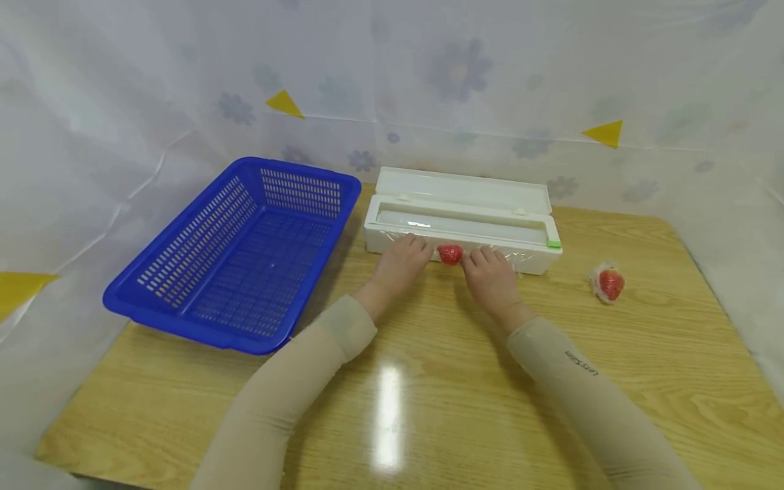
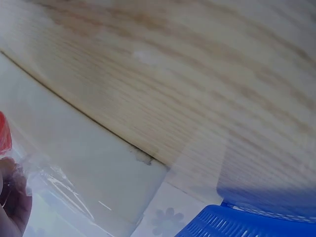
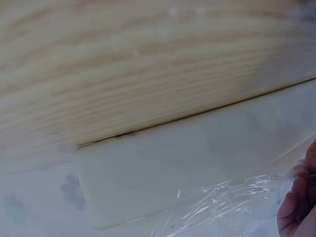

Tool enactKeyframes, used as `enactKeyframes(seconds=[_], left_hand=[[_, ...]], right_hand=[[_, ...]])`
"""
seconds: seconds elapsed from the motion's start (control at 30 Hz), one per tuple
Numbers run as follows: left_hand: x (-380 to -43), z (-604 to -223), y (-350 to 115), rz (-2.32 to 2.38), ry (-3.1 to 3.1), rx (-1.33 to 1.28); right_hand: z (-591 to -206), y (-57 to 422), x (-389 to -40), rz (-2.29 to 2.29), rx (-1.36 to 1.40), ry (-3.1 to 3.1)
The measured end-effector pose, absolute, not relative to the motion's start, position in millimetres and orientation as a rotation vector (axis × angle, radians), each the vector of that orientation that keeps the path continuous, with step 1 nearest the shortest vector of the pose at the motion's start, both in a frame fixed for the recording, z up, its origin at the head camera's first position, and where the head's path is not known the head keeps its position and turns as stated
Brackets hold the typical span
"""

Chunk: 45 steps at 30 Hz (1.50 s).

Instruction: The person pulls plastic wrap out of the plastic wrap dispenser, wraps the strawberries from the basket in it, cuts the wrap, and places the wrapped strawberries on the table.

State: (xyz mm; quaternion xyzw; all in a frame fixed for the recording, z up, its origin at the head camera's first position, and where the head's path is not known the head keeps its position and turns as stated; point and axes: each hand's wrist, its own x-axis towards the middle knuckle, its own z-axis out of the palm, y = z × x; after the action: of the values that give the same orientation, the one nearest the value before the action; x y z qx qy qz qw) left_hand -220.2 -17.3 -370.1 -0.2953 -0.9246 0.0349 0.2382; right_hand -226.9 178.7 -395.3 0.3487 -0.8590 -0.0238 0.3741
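Clear plastic wrap (image 3: 217, 202) comes out over the front of a long white dispenser box (image 1: 462, 245) whose lid (image 1: 462, 190) stands raised. My left hand (image 1: 404, 260) pinches the wrap at the box's front, fingers curled. To its right, my right hand (image 1: 491, 278) grips the wrap the same way. Between both hands a red strawberry (image 1: 450, 254) lies against the film, close to the fingertips. In the left wrist view only the edge of the strawberry (image 2: 4, 133) shows beside curled fingers (image 2: 19, 207).
A large blue plastic basket (image 1: 318, 272) stands on the left of the wooden table (image 1: 441, 408). Another strawberry (image 1: 610, 284), wrapped in film, lies right of the box. Behind the table hangs a flowered sheet (image 1: 459, 88) with yellow triangles.
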Motion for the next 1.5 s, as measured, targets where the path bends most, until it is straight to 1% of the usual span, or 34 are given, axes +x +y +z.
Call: enactKeyframes(seconds=[0.43,1.1,1.5], left_hand=[[-221.3,-373.2,-15.8,0.338,-2.670,-0.756],[-220.7,-380.0,-12.4,0.323,-2.744,-0.758],[-218.2,-374.7,-10.2,0.357,-2.791,-0.736]], right_hand=[[-395.0,179.7,-229.9,-0.084,0.921,-2.274],[-388.7,171.4,-220.5,-0.147,0.904,-2.543],[-387.4,168.6,-219.1,-0.039,0.831,-2.580]])
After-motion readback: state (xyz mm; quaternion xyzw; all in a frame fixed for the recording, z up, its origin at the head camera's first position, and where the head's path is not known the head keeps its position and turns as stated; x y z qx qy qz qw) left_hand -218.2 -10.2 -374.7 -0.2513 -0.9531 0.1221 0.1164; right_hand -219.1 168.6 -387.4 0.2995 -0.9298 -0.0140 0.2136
